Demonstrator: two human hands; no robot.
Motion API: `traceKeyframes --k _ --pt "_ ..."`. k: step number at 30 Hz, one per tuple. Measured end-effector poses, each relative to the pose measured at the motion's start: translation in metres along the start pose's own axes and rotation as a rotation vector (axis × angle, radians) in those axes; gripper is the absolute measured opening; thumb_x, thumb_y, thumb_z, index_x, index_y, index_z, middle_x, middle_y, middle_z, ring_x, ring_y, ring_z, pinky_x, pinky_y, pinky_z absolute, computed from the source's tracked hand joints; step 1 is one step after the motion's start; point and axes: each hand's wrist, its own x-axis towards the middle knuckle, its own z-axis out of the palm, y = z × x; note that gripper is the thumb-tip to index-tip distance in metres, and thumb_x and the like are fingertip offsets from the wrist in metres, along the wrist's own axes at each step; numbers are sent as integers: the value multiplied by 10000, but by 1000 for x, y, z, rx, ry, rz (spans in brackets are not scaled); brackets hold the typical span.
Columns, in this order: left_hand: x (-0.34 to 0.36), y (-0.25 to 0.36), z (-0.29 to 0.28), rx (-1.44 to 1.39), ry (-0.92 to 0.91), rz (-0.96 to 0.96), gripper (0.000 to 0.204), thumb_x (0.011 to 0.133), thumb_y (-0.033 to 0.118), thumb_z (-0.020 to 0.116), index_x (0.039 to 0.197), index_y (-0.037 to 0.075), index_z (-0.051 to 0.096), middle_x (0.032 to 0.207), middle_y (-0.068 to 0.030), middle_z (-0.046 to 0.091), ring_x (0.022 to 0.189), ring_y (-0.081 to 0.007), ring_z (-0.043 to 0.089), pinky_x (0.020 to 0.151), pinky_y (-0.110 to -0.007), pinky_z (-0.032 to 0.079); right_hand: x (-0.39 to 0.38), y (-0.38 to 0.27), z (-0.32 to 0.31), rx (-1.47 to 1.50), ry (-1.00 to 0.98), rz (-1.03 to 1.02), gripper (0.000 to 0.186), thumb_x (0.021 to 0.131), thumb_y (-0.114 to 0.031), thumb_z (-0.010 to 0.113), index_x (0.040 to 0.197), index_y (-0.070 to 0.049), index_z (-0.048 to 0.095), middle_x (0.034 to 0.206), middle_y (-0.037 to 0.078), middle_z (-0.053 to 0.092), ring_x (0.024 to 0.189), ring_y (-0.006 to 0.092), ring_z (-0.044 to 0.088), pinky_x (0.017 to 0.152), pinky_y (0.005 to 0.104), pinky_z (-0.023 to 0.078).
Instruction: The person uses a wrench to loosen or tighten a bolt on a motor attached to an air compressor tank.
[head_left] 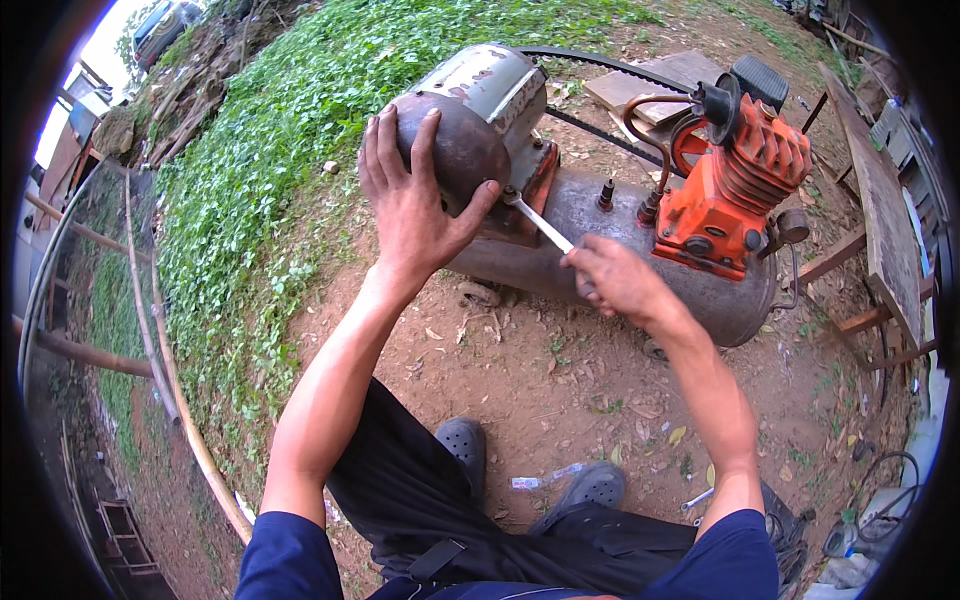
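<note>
My left hand lies with spread fingers on the dark rounded end cover of a grey electric motor. Its thumb points toward a bolt at the motor's foot. In my closed right hand is a silver wrench, slanting up and left, its far end at that bolt. The motor sits on an orange bracket atop a rusty air compressor tank. An orange compressor pump stands on the tank's right part. A black drive belt runs between motor and pump.
Another wrench lies on the dirt by my right arm. Wooden boards lie behind the belt, and a wooden bench stands at the right. Leafy green plants cover the left ground. Bamboo poles and netting edge the far left.
</note>
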Motion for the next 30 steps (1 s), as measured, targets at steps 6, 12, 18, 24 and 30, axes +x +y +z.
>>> traceKeyframes --k 6,12,18,24,30 --pt "-1 0 1 -2 0 0 921 762 527 732 1484 168 288 1515 -267 179 1415 -480 155 1127 -614 143 1 1 49 346 -147 23 297 1034 -250 406 1162 16 442 685 84 599 429 101 432 387 268 368" --pt "1 3 -1 -3 1 -3 920 758 519 741 1482 165 295 1516 -271 182 1409 -488 166 1130 -614 149 14 -11 79 563 -235 -10 219 1048 -213 372 1141 -16 347 938 216 690 488 137 557 434 305 486" --pt "1 2 -5 -12 -15 -1 914 760 515 739 1482 171 296 1518 -269 185 1416 -482 162 1135 -606 151 17 -1 74 509 -190 38 278 1039 -255 436 1195 -26 440 785 109 643 485 120 520 447 254 437" --pt "-2 1 -7 26 -37 -12 929 749 495 764 1474 143 304 1536 -256 185 1428 -470 155 1142 -582 173 13 5 23 316 -109 52 285 1027 -239 469 1146 7 548 641 -11 500 458 57 412 375 218 340" --pt "1 3 -4 -1 -21 -6 925 760 510 740 1488 169 282 1523 -268 169 1419 -483 155 1141 -605 140 36 15 -49 351 115 -50 189 974 -236 598 901 -62 609 622 -63 451 486 31 395 392 201 346"
